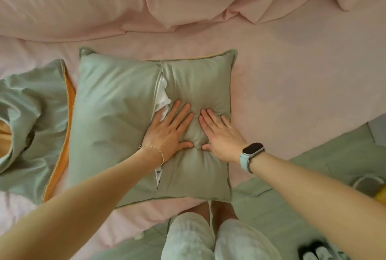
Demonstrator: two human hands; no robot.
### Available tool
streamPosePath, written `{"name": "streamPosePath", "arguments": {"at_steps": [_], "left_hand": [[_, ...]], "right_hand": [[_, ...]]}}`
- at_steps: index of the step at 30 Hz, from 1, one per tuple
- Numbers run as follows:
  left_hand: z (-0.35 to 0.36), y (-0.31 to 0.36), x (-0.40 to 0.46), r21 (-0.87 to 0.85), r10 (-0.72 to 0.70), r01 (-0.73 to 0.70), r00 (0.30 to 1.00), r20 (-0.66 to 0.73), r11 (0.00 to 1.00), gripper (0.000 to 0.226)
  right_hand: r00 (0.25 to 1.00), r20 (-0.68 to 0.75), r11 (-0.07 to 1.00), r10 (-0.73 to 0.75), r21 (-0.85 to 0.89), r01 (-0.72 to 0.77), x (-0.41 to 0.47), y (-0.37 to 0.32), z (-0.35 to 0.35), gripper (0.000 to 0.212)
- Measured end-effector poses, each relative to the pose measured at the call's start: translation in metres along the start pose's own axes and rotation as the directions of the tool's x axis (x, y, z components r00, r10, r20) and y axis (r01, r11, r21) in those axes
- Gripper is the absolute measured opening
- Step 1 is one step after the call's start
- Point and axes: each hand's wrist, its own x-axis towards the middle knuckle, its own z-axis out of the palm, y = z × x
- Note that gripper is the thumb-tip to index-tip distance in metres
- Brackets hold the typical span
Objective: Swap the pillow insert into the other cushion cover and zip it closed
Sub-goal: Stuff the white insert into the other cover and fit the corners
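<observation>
Below the knees (206, 236) at six o'clock, both hands, left hand (170, 129) and right hand (219, 136), press flat and released on the green cushion cover (117, 113) mid-bed (292, 71), insert (164, 96) showing through the unclosed zipper (160, 67), which likely wants pinching next.

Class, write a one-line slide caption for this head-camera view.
Both hands, left and right, press flat on the green cushion, its zip open.

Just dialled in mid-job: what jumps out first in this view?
Both hands, left hand and right hand, press flat on the stuffed green cushion at the centre of the pink bed. Its zip opening gapes, showing white insert. An empty green-and-orange cover lies crumpled at the left.
</observation>
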Motion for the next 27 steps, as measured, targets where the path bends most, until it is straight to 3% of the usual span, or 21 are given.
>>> {"name": "streamPosePath", "arguments": {"at_steps": [4,8,12,15,17,18,20,21,23,27], "left_hand": [[0.021,0.000,0.026,0.012,-0.007,0.009,0.988,-0.155,1.000,0.077],[0.027,-0.007,0.053,0.039,-0.031,0.040,0.976,-0.214,0.998,0.074],[0.019,-0.009,0.051,0.069,0.007,0.020,0.932,-0.364,0.997,0.066],[0.001,-0.002,0.040,0.067,0.025,0.008,0.879,-0.477,0.998,0.049],[-0.021,0.000,0.039,0.044,0.002,0.020,0.891,-0.455,0.999,0.047],[-0.031,0.000,0.040,0.017,-0.010,0.019,0.905,-0.425,1.000,0.047],[-0.056,0.001,0.042,-0.041,-0.056,0.045,0.941,-0.335,0.998,0.050],[-0.070,0.003,0.042,-0.105,-0.088,0.062,0.962,-0.259,0.993,0.051],[-0.092,0.006,0.043,-0.213,-0.205,0.166,0.963,-0.176,0.963,0.051],[-0.134,0.013,0.029,-0.448,-0.546,0.463,0.835,-0.070,0.765,0.051]], "right_hand": [[0.994,-0.073,0.996,0.082,0.029,-0.080,0.029,0.003,0.014,0.079],[0.976,-0.153,0.985,0.154,0.100,-0.140,0.048,0.008,0.012,0.075],[0.989,-0.150,0.951,0.014,0.307,0.033,0.033,0.034,-0.009,0.078],[0.898,-0.431,0.894,0.093,0.434,0.116,-0.005,0.025,-0.003,0.068],[0.787,-0.497,0.808,0.367,0.590,-0.004,-0.027,0.008,0.008,0.063],[0.761,-0.423,0.713,0.491,0.697,-0.072,-0.037,-0.001,0.010,0.065],[0.793,-0.239,0.595,0.561,0.782,-0.185,-0.049,-0.010,0.009,0.072],[0.821,-0.192,0.605,0.538,0.766,-0.217,-0.055,-0.012,0.005,0.073],[0.826,-0.228,0.659,0.515,0.721,-0.212,-0.064,-0.009,-0.008,0.068],[0.687,-0.512,0.804,0.516,0.566,-0.182,-0.066,0.013,-0.061,0.048]]}}
